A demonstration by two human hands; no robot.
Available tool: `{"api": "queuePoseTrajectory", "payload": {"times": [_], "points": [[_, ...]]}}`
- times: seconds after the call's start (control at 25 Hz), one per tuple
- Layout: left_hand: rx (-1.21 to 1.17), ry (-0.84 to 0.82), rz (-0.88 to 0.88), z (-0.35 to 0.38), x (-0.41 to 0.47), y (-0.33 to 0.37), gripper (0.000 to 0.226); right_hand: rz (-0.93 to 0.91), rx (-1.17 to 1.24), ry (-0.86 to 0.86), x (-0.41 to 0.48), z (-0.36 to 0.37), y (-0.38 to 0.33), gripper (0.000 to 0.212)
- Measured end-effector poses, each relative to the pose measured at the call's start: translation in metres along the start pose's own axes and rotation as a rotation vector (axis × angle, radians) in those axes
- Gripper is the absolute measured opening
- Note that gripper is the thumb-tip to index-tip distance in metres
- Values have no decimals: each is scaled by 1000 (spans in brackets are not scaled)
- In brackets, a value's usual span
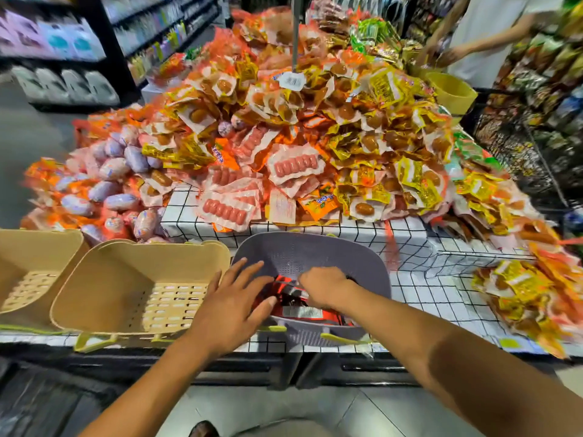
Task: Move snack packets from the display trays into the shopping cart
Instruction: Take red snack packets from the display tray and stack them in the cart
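Over the grey basket [315, 247], right grip [321, 287] pinches a crosswise packet [293, 291]; left grip [233, 307] spread.

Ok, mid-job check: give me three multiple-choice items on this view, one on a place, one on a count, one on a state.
1. Where do the red packets lie?
A. in the grey basket
B. on the floor
C. on a shelf

2. How many beige baskets stand left of the grey basket?
A. one
B. two
C. four

3. How is the right hand?
A. flat and lifted clear
B. fingers curled on the red packets
C. out of view

Answers:
1 A, the packets show inside the grey basket's perforated walls.
2 B, one beige basket sits beside the grey one and a second at the frame's left edge.
3 B, its fingers bend down into the packets.
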State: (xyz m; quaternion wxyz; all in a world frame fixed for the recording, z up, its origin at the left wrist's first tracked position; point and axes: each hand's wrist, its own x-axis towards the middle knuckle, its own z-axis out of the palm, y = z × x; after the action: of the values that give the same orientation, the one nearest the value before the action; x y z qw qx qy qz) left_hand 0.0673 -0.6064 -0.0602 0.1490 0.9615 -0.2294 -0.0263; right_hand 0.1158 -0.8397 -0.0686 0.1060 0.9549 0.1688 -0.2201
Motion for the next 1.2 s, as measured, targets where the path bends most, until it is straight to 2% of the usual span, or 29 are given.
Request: {"api": "queuePoseTrajectory", "payload": {"times": [0.16, 0.24, 0.28, 0.36, 0.44, 0.48, 0.52, 0.56, 0.64, 0.68, 0.72, 0.8, 0.84, 0.88, 0.96, 1.04, 1.2], "points": [[-74, -1, -9, -1, 1, 1, 69, -17, 268, 17, -13, -10, 21, 16], [-222, 129, -15, -7, -1, 4, 63, -34, 551, 67, -27, -25, 32, 17], [-349, 267, -47, -9, -1, 6, 58, -37, 756, 101, -36, -34, 35, 13], [-743, 491, -242, -16, 0, 15, 53, -63, 1189, 147, -52, -56, 34, 11], [-1286, 429, -442, -29, 10, 28, 54, -129, 1439, 108, -57, -69, 21, 11], [-1517, 329, -506, -35, 15, 34, 47, -166, 1478, 90, -53, -70, 12, 10], [-1645, 255, -543, -40, 19, 39, 35, -190, 1493, 85, -46, -69, 5, 9], [-1669, 221, -555, -44, 20, 42, 24, -180, 1488, 97, -38, -65, 0, 8], [-1583, 278, -587, -47, 19, 40, 18, -101, 1375, 139, -23, -53, -4, 7], [-1550, 311, -602, -44, 18, 36, 19, -87, 1188, 144, -18, -42, -3, 6], [-1546, 328, -615, -42, 16, 32, 20, -107, 902, 111, -14, -30, -2, 8], [-1571, 342, -631, -40, 15, 28, 21, -154, 265, -26, -9, -7, -7, 34], [-1586, 346, -635, -39, 15, 26, 22, -165, 78, -81, -8, 1, -10, 47], [-1598, 351, -635, -38, 15, 25, 23, -158, 17, -97, -5, 5, -13, 54], [-1629, 360, -624, -39, 15, 25, 25, -103, 84, -27, 4, 9, -10, 54], [-1654, 360, -620, -39, 14, 25, 29, -39, 69, 14, 11, 11, 0, 42], [-1666, 337, -635, -39, 13, 26, 36, -5, -11, -57, 9, 15, 7, 23]]}}
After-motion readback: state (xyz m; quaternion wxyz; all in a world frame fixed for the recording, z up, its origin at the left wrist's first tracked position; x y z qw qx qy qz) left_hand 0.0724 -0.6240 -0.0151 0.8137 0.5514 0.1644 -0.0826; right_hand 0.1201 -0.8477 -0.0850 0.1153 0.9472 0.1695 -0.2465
